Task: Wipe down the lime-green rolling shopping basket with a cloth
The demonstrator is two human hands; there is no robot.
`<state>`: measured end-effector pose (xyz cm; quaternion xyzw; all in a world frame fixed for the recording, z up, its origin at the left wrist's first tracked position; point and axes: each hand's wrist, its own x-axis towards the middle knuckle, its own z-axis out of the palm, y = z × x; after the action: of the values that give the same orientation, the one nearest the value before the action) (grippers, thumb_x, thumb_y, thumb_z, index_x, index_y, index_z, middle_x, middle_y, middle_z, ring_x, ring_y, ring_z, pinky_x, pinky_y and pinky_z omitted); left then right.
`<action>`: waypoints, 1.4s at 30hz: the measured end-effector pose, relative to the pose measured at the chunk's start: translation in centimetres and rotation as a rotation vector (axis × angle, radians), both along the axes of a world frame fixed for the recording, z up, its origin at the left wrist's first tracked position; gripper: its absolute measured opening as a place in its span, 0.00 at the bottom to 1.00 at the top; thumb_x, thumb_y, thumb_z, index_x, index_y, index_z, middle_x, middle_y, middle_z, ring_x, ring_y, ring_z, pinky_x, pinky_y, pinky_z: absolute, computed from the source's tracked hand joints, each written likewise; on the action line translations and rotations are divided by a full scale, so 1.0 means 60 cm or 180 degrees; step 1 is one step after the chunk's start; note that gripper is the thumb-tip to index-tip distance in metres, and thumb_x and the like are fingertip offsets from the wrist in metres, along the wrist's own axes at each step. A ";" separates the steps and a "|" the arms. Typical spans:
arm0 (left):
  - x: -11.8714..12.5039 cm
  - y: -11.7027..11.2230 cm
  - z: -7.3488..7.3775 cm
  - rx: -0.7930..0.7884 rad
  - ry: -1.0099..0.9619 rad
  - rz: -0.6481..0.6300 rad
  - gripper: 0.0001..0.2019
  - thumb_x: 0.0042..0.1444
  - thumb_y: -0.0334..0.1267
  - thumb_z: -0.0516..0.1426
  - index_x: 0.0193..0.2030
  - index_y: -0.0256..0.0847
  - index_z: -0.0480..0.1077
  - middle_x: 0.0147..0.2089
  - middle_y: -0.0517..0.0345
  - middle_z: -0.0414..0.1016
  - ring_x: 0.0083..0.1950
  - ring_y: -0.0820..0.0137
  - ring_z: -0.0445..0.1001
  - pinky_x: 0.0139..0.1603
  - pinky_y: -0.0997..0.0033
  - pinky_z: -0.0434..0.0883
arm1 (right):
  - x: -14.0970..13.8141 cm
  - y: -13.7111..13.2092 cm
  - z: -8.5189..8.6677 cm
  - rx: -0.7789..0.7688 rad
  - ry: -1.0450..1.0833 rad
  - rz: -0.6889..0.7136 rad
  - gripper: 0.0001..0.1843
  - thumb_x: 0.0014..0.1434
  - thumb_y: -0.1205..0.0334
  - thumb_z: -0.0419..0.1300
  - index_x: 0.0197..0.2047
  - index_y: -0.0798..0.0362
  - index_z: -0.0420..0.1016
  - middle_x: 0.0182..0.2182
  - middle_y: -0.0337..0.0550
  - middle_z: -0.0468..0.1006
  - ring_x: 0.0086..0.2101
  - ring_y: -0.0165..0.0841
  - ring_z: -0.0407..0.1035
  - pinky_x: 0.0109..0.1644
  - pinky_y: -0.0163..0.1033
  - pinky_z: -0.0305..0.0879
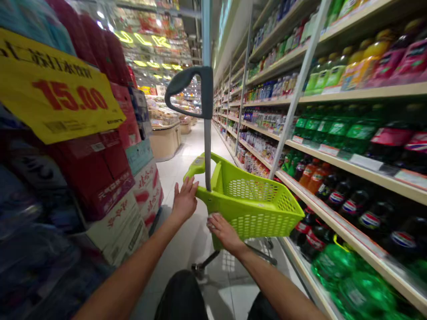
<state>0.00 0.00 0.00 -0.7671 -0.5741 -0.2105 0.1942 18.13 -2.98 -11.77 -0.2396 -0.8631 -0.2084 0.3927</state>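
A lime-green shopping basket cart (250, 220) with slotted sides stands in front of me on a grey wheeled frame, its basket pointing right. From it rises a grey upright pole with a dark grey loop handle (206, 91). My left hand (185, 200) is open with fingers spread, its fingertips at the near left edge of the green basket. Lower and to the right, my right hand (227, 231) lies against or just in front of the basket's near side, fingers stretched out. A whitish spot shows at its fingertips; I cannot tell what it is. Neither hand grips anything I can see.
Shelves of bottled drinks (362, 126) line the right side, with large green bottles (353, 275) at the bottom. Stacked drink boxes (123, 222) and a yellow price sign (60, 89) stand close on the left. A tiled aisle (196, 142) runs ahead past a display counter (165, 140).
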 end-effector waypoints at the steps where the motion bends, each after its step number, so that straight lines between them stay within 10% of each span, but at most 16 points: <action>1: 0.002 0.001 -0.001 0.0004 -0.0019 0.0016 0.27 0.47 0.27 0.45 0.57 0.37 0.57 0.64 0.53 0.51 0.65 0.61 0.45 0.61 0.47 0.45 | -0.006 0.006 0.031 -0.0066 0.0195 -0.0129 0.15 0.61 0.69 0.46 0.44 0.57 0.71 0.48 0.49 0.71 0.60 0.32 0.44 0.57 0.44 0.59; 5: 0.009 0.003 -0.006 0.0058 -0.0090 0.0047 0.27 0.47 0.28 0.46 0.58 0.36 0.56 0.64 0.51 0.50 0.66 0.61 0.43 0.61 0.46 0.44 | -0.021 0.028 0.089 -0.0194 0.0642 -0.0513 0.16 0.60 0.71 0.47 0.48 0.55 0.69 0.54 0.48 0.65 0.60 0.35 0.42 0.61 0.50 0.52; 12: 0.012 -0.015 -0.025 0.0282 -0.0188 -0.0065 0.29 0.49 0.31 0.47 0.61 0.32 0.50 0.65 0.46 0.47 0.66 0.61 0.42 0.63 0.49 0.38 | 0.012 -0.012 -0.049 -0.0246 0.0244 -0.0525 0.15 0.60 0.70 0.46 0.44 0.55 0.72 0.46 0.48 0.73 0.58 0.33 0.49 0.54 0.45 0.63; 19: 0.083 -0.034 -0.049 0.0445 0.0176 -0.0999 0.25 0.52 0.30 0.45 0.59 0.33 0.53 0.64 0.48 0.51 0.66 0.66 0.42 0.64 0.56 0.38 | 0.038 0.026 0.075 -0.0184 0.1174 -0.0865 0.20 0.58 0.74 0.46 0.51 0.56 0.66 0.56 0.50 0.61 0.60 0.37 0.43 0.59 0.51 0.53; 26: 0.104 -0.021 -0.063 0.0192 0.0455 -0.1075 0.27 0.50 0.30 0.45 0.60 0.33 0.53 0.63 0.51 0.52 0.65 0.65 0.44 0.64 0.54 0.35 | 0.088 0.002 -0.067 -0.0395 0.0684 -0.0995 0.20 0.58 0.75 0.46 0.50 0.52 0.69 0.49 0.47 0.71 0.58 0.32 0.49 0.57 0.46 0.59; 34: 0.135 -0.031 -0.063 0.0192 0.0442 -0.1049 0.27 0.49 0.32 0.46 0.59 0.33 0.55 0.64 0.50 0.51 0.65 0.64 0.45 0.64 0.53 0.37 | 0.129 0.008 0.018 -0.0421 0.1134 -0.1153 0.26 0.55 0.78 0.42 0.54 0.54 0.64 0.57 0.48 0.59 0.60 0.35 0.42 0.60 0.52 0.52; 39: 0.148 -0.027 -0.076 0.0076 0.0689 -0.1026 0.27 0.48 0.32 0.47 0.59 0.34 0.56 0.64 0.51 0.51 0.65 0.63 0.46 0.63 0.52 0.40 | 0.154 -0.017 -0.081 -0.0511 0.0774 -0.1294 0.24 0.54 0.78 0.43 0.50 0.53 0.68 0.49 0.49 0.70 0.58 0.33 0.49 0.55 0.47 0.60; 42: 0.149 -0.028 -0.080 0.0073 0.0765 -0.1004 0.28 0.48 0.32 0.48 0.59 0.34 0.55 0.64 0.51 0.49 0.65 0.63 0.44 0.63 0.53 0.40 | 0.170 -0.036 -0.089 -0.0733 0.0817 -0.1407 0.24 0.54 0.78 0.44 0.51 0.54 0.67 0.51 0.50 0.69 0.58 0.35 0.49 0.55 0.48 0.60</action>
<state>8.93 -1.66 -4.80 -0.8649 -0.4170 -0.1517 0.2348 28.34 -5.15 -17.11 -0.4896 -0.7511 -0.1576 0.4140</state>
